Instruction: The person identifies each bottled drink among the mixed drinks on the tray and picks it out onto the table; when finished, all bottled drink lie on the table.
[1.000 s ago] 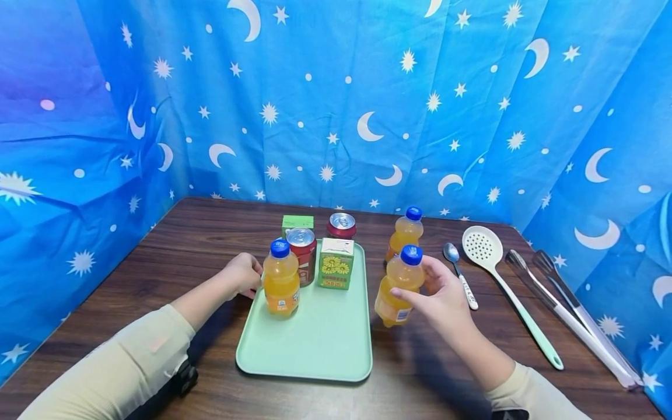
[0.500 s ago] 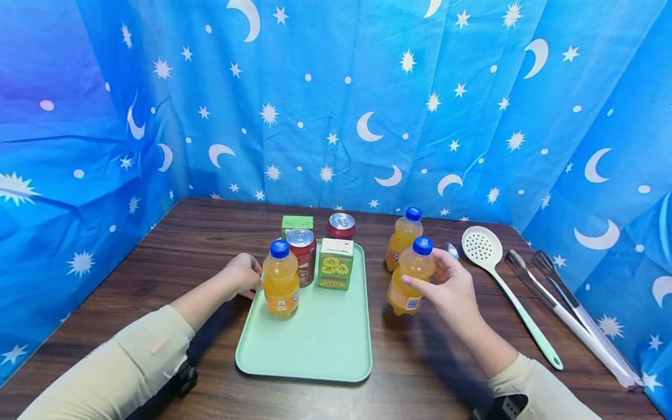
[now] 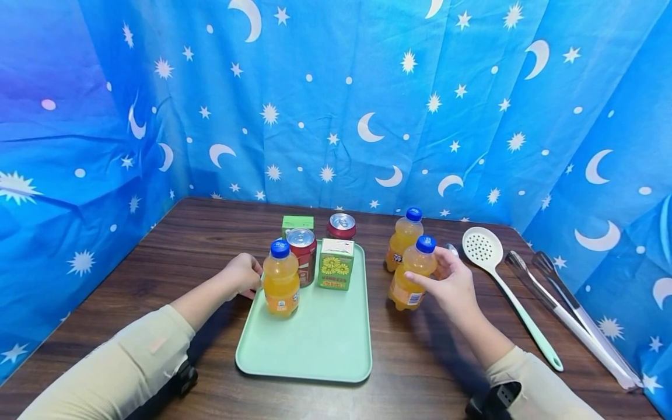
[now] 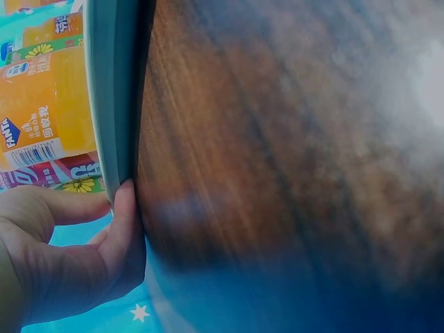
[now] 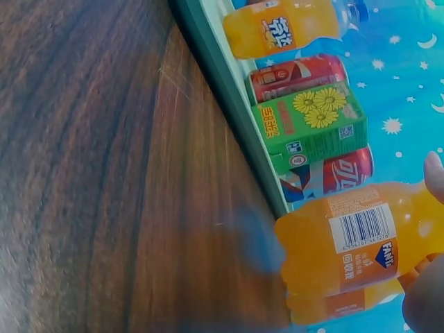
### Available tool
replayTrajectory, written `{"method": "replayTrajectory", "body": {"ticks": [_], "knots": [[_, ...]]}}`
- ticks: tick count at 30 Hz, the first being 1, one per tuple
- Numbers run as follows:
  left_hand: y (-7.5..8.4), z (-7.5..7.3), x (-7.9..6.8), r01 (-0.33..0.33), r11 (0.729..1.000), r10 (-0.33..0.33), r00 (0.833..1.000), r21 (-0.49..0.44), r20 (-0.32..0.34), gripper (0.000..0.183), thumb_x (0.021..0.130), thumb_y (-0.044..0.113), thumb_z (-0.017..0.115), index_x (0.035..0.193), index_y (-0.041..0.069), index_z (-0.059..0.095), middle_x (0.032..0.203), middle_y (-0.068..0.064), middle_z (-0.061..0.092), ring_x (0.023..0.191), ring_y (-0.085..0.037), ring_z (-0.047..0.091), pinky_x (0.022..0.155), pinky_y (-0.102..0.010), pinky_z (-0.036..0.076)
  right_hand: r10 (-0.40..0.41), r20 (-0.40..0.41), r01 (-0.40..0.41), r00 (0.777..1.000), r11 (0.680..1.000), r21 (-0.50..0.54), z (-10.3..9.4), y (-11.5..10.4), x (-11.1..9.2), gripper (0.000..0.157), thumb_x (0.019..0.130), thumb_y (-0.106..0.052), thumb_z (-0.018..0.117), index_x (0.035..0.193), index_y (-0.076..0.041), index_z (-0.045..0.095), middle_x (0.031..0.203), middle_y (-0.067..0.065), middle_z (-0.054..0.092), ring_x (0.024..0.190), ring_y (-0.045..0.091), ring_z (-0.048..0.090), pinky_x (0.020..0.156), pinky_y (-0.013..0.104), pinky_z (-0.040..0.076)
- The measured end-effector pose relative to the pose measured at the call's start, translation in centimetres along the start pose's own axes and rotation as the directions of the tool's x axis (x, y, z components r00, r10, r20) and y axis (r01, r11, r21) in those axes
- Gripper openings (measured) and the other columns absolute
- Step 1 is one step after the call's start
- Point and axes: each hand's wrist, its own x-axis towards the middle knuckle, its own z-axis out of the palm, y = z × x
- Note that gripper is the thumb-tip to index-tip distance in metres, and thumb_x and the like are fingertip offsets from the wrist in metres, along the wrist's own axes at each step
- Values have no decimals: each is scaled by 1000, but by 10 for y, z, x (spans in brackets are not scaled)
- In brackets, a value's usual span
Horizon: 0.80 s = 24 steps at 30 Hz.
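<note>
In the head view my left hand [image 3: 242, 274] pinches the left rim of a light green tray [image 3: 310, 350] between thumb and fingers; the left wrist view shows this grip closely. My right hand [image 3: 455, 291] holds a Fanta bottle [image 3: 404, 289], orange with a blue cap, right of the tray. Whether its base touches the table I cannot tell. Just behind it stands a second Fanta bottle [image 3: 405, 236]. On the tray are another Fanta bottle [image 3: 280, 286], a red can [image 3: 307, 269] and a green drink carton [image 3: 336, 271] with yellow flowers.
Beyond the tray's contents show another green carton [image 3: 297, 223] and red can [image 3: 342, 224], their bases hidden. To the right lie a spoon [image 3: 452, 249], mostly hidden by my hand, a slotted skimmer [image 3: 483, 248] and metal tongs [image 3: 572, 326]. A blue starry cloth [image 3: 336, 116] surrounds the table.
My right hand has carried its Fanta bottle away from the tray, rightward and back, close to the bottle behind. My left hand and the tray have stayed put.
</note>
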Motion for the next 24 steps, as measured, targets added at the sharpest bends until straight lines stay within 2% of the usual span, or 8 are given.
{"method": "replayTrajectory", "body": {"ticks": [8,17,24], "knots": [[1,0,-2,1,1000,-1,1000,1,1,27,74,-16,57,100,-10,53,97,-20,52,73,-25,59,56,-33,57,44,22,-44,999,999,2,2,5,0,62,75,-25,79,126,-6,50,125,9,57,114,20,54,94,25,45],[1,0,-2,2,1000,-2,1000,-2,-1,27,75,-15,58,102,-10,53,97,-20,53,75,-25,60,56,-33,57,79,30,-80,996,997,15,4,7,0,65,73,-28,80,127,-8,50,127,8,56,117,21,52,99,36,42],[1,0,-2,-5,1000,5,1000,-3,-2,28,75,-15,58,102,-10,53,97,-20,52,75,-25,60,56,-33,57,66,26,-67,997,997,24,5,9,0,64,72,-25,81,126,-8,51,125,7,57,115,20,53,98,33,42]]}}
